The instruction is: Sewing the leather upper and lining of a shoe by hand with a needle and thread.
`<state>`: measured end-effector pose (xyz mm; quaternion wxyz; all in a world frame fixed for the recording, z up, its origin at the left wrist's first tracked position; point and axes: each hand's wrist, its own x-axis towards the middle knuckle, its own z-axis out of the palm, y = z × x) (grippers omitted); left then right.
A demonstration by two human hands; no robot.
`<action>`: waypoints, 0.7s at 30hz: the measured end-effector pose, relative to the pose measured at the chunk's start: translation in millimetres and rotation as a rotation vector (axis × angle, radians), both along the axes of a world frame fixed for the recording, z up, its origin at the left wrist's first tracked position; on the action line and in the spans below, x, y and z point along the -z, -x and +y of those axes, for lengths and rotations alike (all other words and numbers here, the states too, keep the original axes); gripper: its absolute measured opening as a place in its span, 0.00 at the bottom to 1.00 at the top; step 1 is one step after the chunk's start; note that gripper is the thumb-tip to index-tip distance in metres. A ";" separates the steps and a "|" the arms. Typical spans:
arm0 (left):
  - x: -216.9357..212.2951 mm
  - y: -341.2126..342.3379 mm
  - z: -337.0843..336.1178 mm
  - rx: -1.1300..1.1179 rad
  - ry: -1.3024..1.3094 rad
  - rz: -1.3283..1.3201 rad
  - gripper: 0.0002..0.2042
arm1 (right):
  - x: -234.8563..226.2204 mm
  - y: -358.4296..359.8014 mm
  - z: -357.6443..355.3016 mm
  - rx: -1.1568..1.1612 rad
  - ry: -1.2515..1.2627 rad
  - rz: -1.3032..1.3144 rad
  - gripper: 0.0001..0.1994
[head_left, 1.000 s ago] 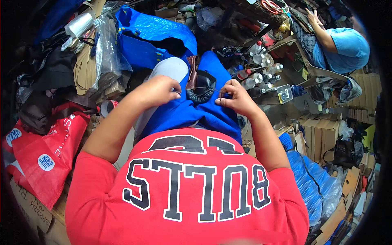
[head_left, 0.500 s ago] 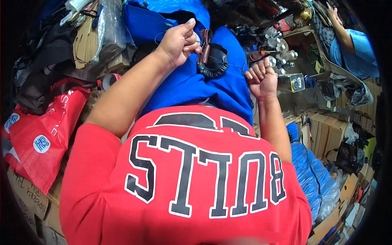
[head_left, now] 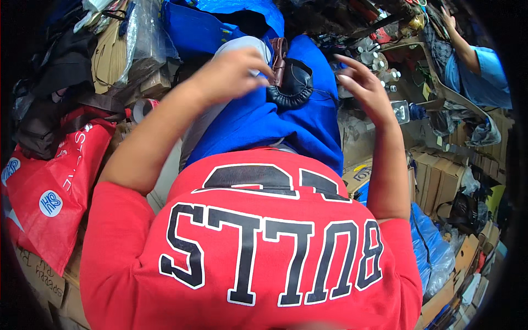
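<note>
On my lap, over blue cloth, lies a black leather piece with a gathered, ribbed rim. A brown leather strap-like piece stands against its left side. From the black piece a thin dark thread runs to the right. My left hand hovers just left of the brown piece, its bent fingers smeared by motion. Whether it pinches anything cannot be made out. Up and to the right of the black piece, my right hand has thumb and forefinger spread, with nothing visible between them.
A blue bag stands beyond my knees. At the left lies a red bag near cardboard. Several clear bottles and a plastic jar sit at the right. Another person's blue sleeve shows at far right.
Both hands were closed, with thread near them. My right hand has opened and moved slightly right; my left hand has lowered. The thread now hangs slack over the blue cloth.
</note>
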<state>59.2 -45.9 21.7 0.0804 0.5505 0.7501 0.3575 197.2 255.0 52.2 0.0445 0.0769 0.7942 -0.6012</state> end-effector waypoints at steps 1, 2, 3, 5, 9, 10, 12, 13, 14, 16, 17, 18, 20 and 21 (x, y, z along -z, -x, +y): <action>3.0 -12.3 13.1 0.035 0.090 0.000 0.11 | -6.5 16.4 -14.0 -0.151 -0.017 0.014 0.21; 3.3 -22.2 23.5 0.122 0.025 0.051 0.12 | -12.5 26.9 -26.4 -0.240 -0.038 -0.086 0.22; 2.2 -27.9 30.2 0.090 0.222 0.100 0.12 | -15.3 38.6 -37.7 -0.266 -0.293 -0.220 0.19; -1.9 -35.3 37.9 0.098 0.305 0.203 0.13 | -19.9 48.5 -49.9 -0.326 -0.522 -0.311 0.17; -3.6 -40.5 33.7 0.091 0.304 0.291 0.14 | -11.0 39.6 -58.1 -0.291 -0.344 -0.367 0.16; -2.0 -41.6 32.5 0.085 0.308 0.298 0.14 | -6.3 35.9 -60.0 -0.222 -0.244 -0.371 0.17; 1.6 -44.6 31.4 0.053 0.307 0.404 0.16 | -2.8 21.5 -58.9 -0.244 -0.222 -0.390 0.15; 2.6 -44.7 31.9 0.043 0.312 0.409 0.16 | -0.8 12.3 -60.2 -0.196 -0.332 -0.358 0.14; 2.9 -44.8 32.8 -0.031 0.363 0.367 0.16 | 0.3 3.4 -61.0 -0.157 -0.427 -0.289 0.13; 1.3 -44.5 35.4 -0.102 0.415 0.327 0.16 | 3.7 -13.9 -65.1 -0.074 -0.403 -0.297 0.13; -0.1 -44.8 36.9 -0.132 0.366 0.323 0.17 | 4.7 -21.1 -66.7 0.056 -0.235 -0.283 0.14; -1.6 -45.7 37.6 -0.158 0.284 0.325 0.17 | 5.8 -26.6 -68.2 0.215 -0.101 -0.308 0.14; -3.5 -49.3 38.2 -0.105 0.308 0.316 0.17 | 7.5 -29.7 -69.3 0.221 -0.006 -0.242 0.15; -3.6 -53.4 37.3 -0.079 0.230 0.324 0.17 | 7.6 -29.4 -68.8 0.209 -0.053 -0.273 0.15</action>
